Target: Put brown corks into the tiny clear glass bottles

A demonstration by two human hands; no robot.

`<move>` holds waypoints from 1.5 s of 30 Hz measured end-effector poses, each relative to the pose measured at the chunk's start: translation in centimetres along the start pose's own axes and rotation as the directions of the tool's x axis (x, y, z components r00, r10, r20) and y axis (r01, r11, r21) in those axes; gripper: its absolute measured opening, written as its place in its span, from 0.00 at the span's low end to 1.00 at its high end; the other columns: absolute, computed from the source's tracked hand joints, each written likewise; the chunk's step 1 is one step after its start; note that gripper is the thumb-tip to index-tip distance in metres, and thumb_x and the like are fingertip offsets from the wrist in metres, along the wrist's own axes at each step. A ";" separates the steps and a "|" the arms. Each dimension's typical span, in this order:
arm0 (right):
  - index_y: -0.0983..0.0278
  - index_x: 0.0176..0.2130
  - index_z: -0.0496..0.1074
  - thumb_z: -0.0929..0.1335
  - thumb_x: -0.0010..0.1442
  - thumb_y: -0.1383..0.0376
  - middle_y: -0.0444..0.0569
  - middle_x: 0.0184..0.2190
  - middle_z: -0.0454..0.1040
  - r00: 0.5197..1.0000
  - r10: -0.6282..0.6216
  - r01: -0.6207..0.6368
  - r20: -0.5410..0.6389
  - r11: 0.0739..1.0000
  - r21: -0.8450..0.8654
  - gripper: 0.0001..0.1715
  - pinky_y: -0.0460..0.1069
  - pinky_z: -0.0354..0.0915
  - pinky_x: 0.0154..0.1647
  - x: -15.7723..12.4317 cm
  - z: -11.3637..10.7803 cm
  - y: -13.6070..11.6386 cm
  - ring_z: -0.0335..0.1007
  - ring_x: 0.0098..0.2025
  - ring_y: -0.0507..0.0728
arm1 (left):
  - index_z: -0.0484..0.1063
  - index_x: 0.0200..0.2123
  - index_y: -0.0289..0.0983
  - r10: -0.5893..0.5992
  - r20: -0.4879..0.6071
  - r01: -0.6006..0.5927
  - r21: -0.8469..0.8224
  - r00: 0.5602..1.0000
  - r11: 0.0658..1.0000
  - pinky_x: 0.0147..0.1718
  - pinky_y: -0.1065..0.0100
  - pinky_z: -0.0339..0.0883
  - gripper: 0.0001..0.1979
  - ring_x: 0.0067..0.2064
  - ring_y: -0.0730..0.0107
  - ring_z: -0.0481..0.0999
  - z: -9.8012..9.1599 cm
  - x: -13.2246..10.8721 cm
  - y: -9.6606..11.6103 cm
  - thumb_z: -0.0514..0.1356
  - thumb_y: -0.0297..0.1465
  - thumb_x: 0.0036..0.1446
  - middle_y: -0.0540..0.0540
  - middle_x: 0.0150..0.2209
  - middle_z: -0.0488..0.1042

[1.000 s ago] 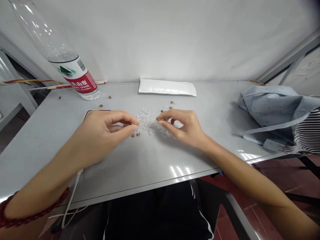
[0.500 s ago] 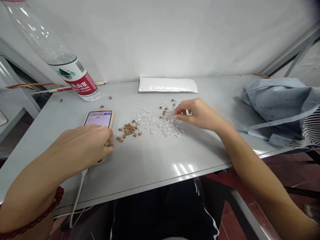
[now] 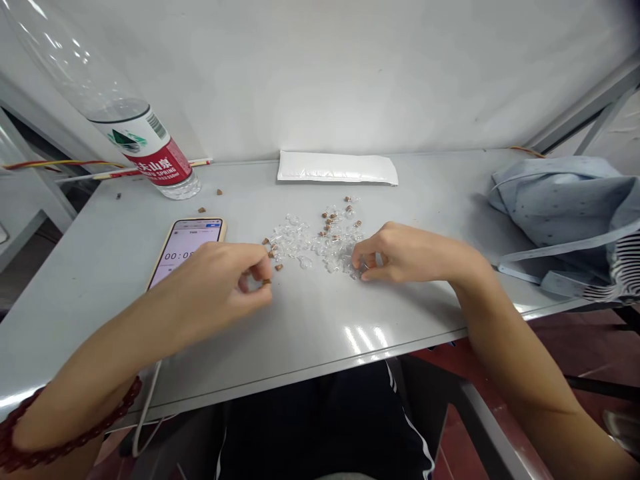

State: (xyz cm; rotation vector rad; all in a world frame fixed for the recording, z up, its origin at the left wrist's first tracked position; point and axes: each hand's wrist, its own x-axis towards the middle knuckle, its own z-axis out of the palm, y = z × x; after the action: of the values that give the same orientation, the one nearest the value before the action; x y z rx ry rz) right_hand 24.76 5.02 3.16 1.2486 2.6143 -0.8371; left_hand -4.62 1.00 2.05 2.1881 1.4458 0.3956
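Desk's (image 3: 310,333) shiny grey, right up against a white wall (image 3: 340,73). Left hand (image 3: 215,277) is pinching a brown bit (image 3: 267,281); right hand (image 3: 400,255) curls over clear plastic pieces (image 3: 291,240) mid-desk, can't tell if it's gripping any.

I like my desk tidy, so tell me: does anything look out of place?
Two brown bits lie near the bottle, apart from those by the left hand and among the clear pieces, so they look like strays. Nothing looks plainly damaged.
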 end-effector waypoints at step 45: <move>0.67 0.33 0.74 0.66 0.66 0.68 0.45 0.28 0.69 0.819 -0.447 0.550 -0.361 0.791 0.268 0.11 0.46 0.60 0.34 1.5 3.3 -2.3 0.63 0.29 0.49 | 0.78 0.34 0.46 0.218 -0.290 -0.264 -0.131 0.932 0.956 0.41 0.68 0.75 0.07 0.38 0.69 0.81 2.9 -0.1 4.2 0.60 0.32 0.63 0.55 0.38 0.83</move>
State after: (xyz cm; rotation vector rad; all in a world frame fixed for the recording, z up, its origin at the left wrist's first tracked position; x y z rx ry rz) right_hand 21.64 3.16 0.91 0.7549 3.2062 -1.3744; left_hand 0.00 -1.10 1.92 2.2436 1.2223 0.9046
